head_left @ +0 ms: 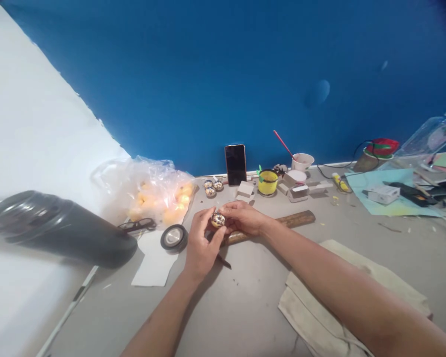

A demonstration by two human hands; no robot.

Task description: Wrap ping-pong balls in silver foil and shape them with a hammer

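Observation:
Between both hands is a small shiny gold ball [218,219] with a dark and light mottled surface. Fingers and thumb of my left hand [200,248] grip it from the left. From the right, the fingertips of my right hand [243,218] close on the same ball. Under the hands lies a long brown wooden piece [295,219], partly covered by them. A thin dark strip [225,263] pokes out beside my left hand. Farther back, several similar shiny balls [210,191] sit grouped on the table.
At left stand a dark cylinder [78,228], a plastic bag of orange things [163,196], and a round black-rimmed lid [174,238]. A phone [236,164] leans against the wall beside a yellow pot [268,182]. Beige cloth [312,307] lies beneath my right forearm.

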